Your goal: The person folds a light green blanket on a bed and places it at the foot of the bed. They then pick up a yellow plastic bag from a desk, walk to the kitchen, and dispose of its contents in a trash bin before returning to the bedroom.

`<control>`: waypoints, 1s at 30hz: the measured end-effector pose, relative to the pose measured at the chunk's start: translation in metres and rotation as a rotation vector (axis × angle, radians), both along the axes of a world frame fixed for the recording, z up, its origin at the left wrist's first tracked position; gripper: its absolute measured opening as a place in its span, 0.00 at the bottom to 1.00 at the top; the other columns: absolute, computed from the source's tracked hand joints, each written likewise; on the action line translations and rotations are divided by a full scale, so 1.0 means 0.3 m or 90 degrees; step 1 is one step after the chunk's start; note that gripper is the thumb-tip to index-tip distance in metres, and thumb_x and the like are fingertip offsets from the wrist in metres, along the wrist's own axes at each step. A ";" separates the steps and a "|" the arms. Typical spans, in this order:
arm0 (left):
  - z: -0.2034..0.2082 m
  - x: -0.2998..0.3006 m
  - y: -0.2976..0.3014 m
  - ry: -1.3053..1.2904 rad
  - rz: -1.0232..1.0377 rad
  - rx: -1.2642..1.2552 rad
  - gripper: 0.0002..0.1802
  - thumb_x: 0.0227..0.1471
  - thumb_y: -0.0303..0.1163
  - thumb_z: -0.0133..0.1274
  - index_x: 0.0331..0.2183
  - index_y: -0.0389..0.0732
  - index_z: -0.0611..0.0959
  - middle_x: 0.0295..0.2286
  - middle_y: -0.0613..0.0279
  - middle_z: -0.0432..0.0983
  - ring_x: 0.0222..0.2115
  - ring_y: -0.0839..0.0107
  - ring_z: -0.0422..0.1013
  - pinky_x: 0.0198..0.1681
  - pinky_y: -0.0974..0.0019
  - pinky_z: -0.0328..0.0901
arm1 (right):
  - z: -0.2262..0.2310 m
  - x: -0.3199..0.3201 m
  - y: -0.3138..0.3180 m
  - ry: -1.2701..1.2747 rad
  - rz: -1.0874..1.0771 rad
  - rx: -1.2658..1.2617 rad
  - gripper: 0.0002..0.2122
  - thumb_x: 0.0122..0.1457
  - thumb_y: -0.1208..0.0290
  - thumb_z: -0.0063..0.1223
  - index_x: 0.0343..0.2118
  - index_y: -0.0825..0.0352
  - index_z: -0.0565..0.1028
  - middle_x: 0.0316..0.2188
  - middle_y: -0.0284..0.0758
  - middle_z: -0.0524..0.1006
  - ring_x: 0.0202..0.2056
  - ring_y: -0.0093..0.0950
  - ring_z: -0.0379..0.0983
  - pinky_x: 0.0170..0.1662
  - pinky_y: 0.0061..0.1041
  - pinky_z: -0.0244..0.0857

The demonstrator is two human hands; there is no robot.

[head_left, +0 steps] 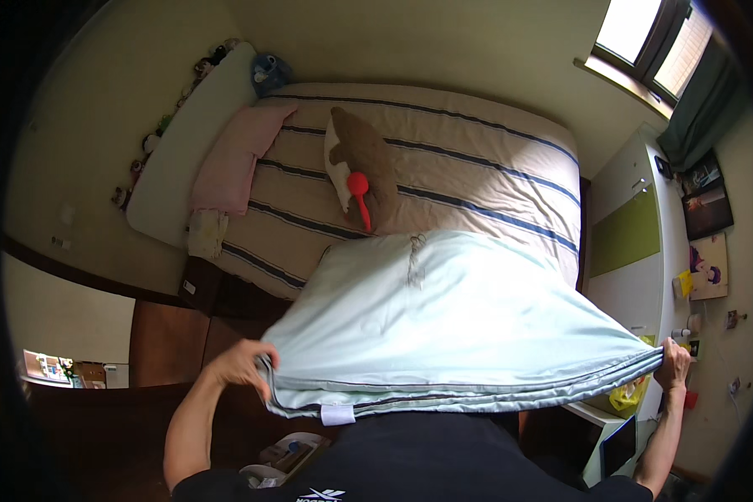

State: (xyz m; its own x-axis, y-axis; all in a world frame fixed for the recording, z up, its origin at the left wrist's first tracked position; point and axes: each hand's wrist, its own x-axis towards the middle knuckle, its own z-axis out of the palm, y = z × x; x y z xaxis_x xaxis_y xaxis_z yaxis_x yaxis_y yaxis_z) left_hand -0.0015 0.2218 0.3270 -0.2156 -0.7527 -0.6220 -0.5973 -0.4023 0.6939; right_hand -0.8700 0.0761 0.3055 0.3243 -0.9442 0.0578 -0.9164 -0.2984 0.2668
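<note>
Left fingers [257, 346] and right fingers [672, 356] gripping a smooth, pale-mint quilt [452, 309], layered hem [468, 395], wrinkled striped sheet [477, 171]

I see a beige bed with dark stripes [485, 171], its upright, pale headboard [188, 138] at the left. A pink fabric pillow [238, 159] lies near that headboard, and a blue plush toy [269, 75] sits at its far end. Farther right I make out a brown-and-white plush cushion [372, 159], with a red, round-headed, long-handled object [358, 185] overlapping it. On my right stands a white cabinet with a green panel [626, 236]; beyond it, a dark green fabric curtain [707, 117] hangs beside a dark-framed glass window [636, 32].
</note>
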 end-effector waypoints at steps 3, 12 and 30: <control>0.030 -0.078 0.014 -0.072 -0.159 0.125 0.41 0.12 0.47 0.78 0.34 0.41 0.79 0.29 0.60 0.78 0.28 0.68 0.74 0.33 0.69 0.68 | -0.035 -0.030 0.070 -0.006 -0.064 -0.005 0.10 0.41 0.77 0.52 0.26 0.64 0.64 0.20 0.41 0.71 0.26 0.43 0.71 0.29 0.38 0.61; -0.029 -0.067 -0.077 -0.333 -0.448 -0.120 0.15 0.34 0.29 0.57 0.31 0.47 0.78 0.27 0.55 0.77 0.32 0.52 0.74 0.35 0.51 0.69 | -0.079 -0.069 0.012 0.019 -0.142 0.024 0.12 0.39 0.75 0.56 0.25 0.65 0.65 0.19 0.44 0.72 0.25 0.46 0.71 0.29 0.39 0.62; 0.812 -0.175 -1.110 -0.469 0.043 -0.871 0.24 0.47 0.13 0.47 0.48 0.37 0.77 0.40 0.52 0.79 0.40 0.66 0.75 0.43 0.66 0.68 | 0.947 -0.364 -0.503 0.020 -0.390 -0.572 0.10 0.60 0.58 0.45 0.41 0.54 0.69 0.34 0.44 0.78 0.38 0.49 0.74 0.35 0.47 0.69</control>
State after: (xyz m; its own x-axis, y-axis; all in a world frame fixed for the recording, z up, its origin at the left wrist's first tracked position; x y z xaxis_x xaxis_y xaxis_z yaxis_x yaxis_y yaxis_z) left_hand -0.0541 -0.1111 0.5705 -0.1250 -0.8105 0.5723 -0.9667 0.2293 0.1135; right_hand -0.9793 -0.0748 0.5898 -0.1739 -0.5628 0.8081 -0.8318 0.5232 0.1853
